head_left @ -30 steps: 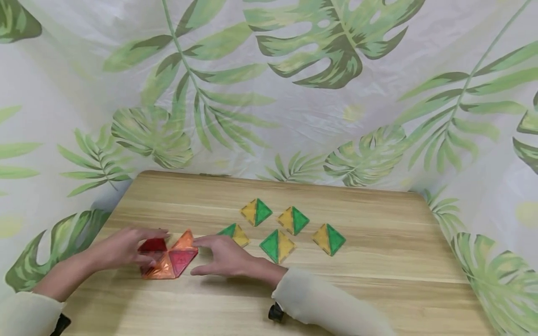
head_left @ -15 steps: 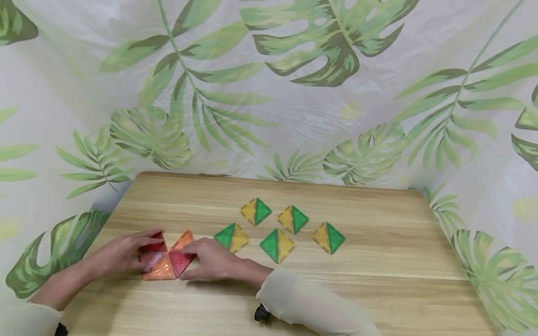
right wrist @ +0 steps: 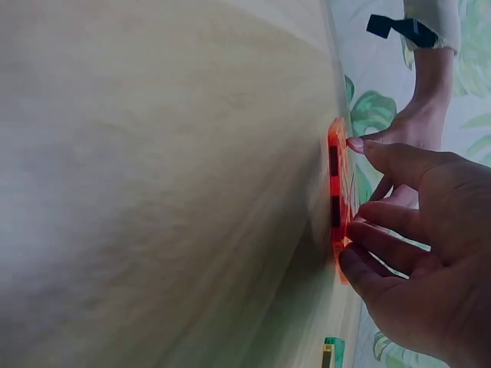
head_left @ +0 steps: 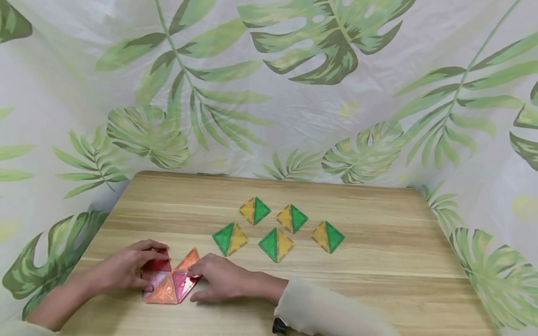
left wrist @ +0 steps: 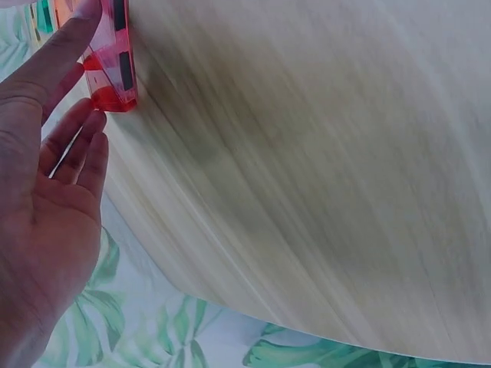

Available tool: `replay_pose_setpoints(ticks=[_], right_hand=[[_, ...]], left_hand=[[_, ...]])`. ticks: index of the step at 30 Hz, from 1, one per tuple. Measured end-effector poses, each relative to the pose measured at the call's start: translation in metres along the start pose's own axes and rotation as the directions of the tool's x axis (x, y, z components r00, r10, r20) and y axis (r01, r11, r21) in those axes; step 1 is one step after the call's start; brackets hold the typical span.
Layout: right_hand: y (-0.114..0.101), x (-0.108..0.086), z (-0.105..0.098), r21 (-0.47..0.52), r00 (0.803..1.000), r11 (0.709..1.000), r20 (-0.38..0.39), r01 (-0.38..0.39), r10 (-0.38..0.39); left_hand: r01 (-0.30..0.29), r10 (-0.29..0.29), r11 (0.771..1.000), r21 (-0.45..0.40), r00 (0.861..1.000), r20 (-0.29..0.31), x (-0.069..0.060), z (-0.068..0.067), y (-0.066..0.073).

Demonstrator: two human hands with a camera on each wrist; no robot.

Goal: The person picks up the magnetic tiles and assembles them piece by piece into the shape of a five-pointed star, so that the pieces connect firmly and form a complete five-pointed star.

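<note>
On the left of the wooden table lies a joined cluster of translucent triangular magnetic tiles, with an orange tile (head_left: 162,293) in front and a pink tile (head_left: 182,285) to its right. My left hand (head_left: 126,268) holds the cluster's left side, fingers over the dark red tile (head_left: 156,264) and thumb at the near left. My right hand (head_left: 224,278) has curved fingers on the right side, over the pink tile and the small orange tile (head_left: 187,260). The right wrist view shows an orange tile edge (right wrist: 335,188) with dark magnets beside these fingertips. Fingers hide parts of the cluster.
Several green and yellow triangle pairs, such as this diamond (head_left: 276,244), lie flat in two rows near the table's middle. The wooden table (head_left: 378,289) meets a leaf-patterned cloth (head_left: 294,116) behind and at the sides.
My right hand has reached the cluster from the right. The cluster has slid toward me with both hands, and the pink tile now catches a bright glare. The green and yellow pairs stay put.
</note>
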State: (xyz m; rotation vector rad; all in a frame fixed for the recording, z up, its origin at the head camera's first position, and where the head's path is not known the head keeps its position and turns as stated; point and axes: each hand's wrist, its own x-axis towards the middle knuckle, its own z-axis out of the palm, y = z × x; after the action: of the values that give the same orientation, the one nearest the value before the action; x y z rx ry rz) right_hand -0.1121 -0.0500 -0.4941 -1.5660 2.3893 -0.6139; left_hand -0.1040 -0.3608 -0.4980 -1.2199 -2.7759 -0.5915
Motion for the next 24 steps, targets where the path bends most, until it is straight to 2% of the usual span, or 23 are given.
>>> replay_pose_setpoints(ticks=[6,12,14,18,24], right_hand=[[-0.004,-0.026,-0.004,-0.007,0.998,1.000,0.059,-0.022,0.023],[-0.007,-0.056,-0.008,0.039,0.995,0.999,0.099,-0.029,0.025],[-0.006,-0.068,-0.009,0.044,0.996,0.999,0.091,-0.022,0.018],[-0.002,-0.095,-0.009,0.049,0.998,0.999,0.059,-0.001,-0.002],[0.009,-0.134,-0.014,0.077,1.000,0.997,-0.003,-0.004,0.004]], left_hand=[[-0.012,0.013,0.999,-0.037,1.000,0.018,0.008,0.006,0.015],[-0.008,0.011,0.998,-0.069,0.999,0.040,0.016,0.018,0.040],[-0.017,0.020,0.998,-0.068,0.999,0.040,0.021,0.022,0.050],[-0.075,0.076,0.996,-0.043,0.997,0.017,0.034,0.033,0.069],[-0.143,0.143,0.989,-0.027,0.990,0.010,0.060,0.048,0.097]])
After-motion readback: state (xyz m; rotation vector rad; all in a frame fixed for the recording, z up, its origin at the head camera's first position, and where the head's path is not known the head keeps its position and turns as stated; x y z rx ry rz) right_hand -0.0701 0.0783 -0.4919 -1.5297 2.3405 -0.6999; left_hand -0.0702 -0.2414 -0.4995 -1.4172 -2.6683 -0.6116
